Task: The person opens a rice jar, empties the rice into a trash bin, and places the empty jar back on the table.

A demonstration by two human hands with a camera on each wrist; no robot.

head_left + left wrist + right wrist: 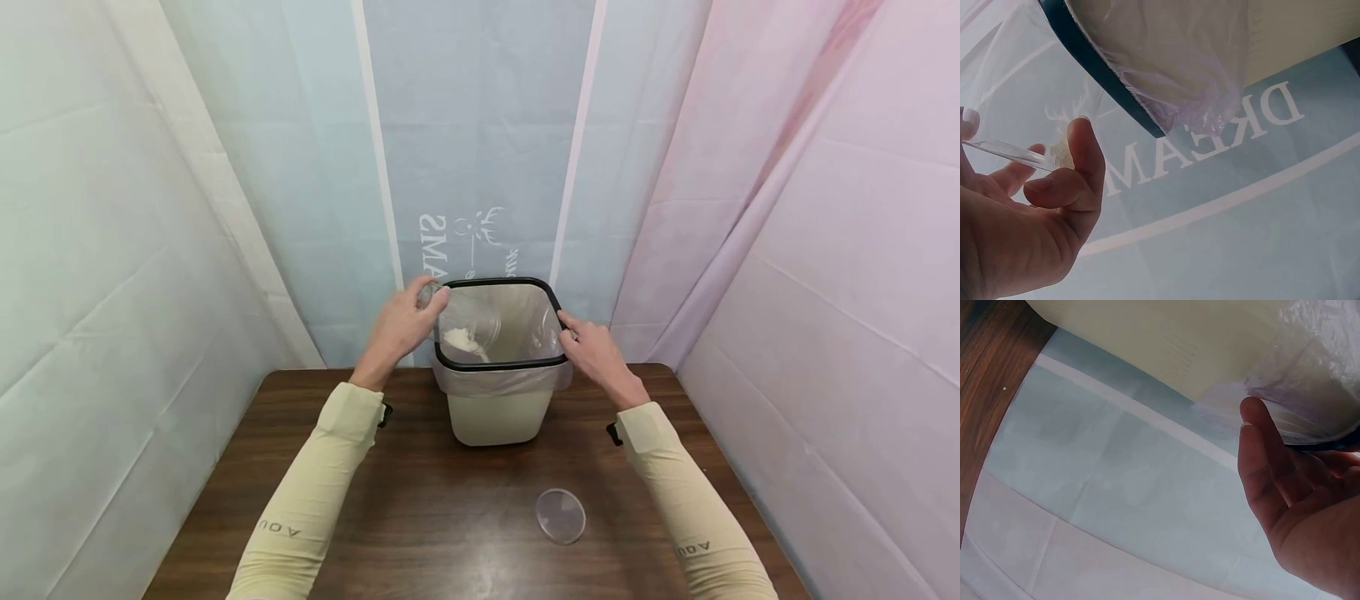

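Note:
A cream trash bin (497,417) with a black rim (501,366) stands at the table's far edge, lined with a clear plastic bag (468,382) folded over the rim. My left hand (401,327) grips a clear plastic jar (480,315), tilted with its mouth over the bin's inside. White contents (461,339) lie toward the jar's mouth; their kind is too small to tell. At the opposite side, my right hand (594,350) holds the bin's rim, fingers against the bag in the right wrist view. In the left wrist view, the left hand (1035,219) curls round the jar.
A clear round lid (560,517) lies on the brown wooden table (420,517), in front of the bin and to its right. Pale fabric curtains (480,150) with printed lettering hang behind the table and along both sides.

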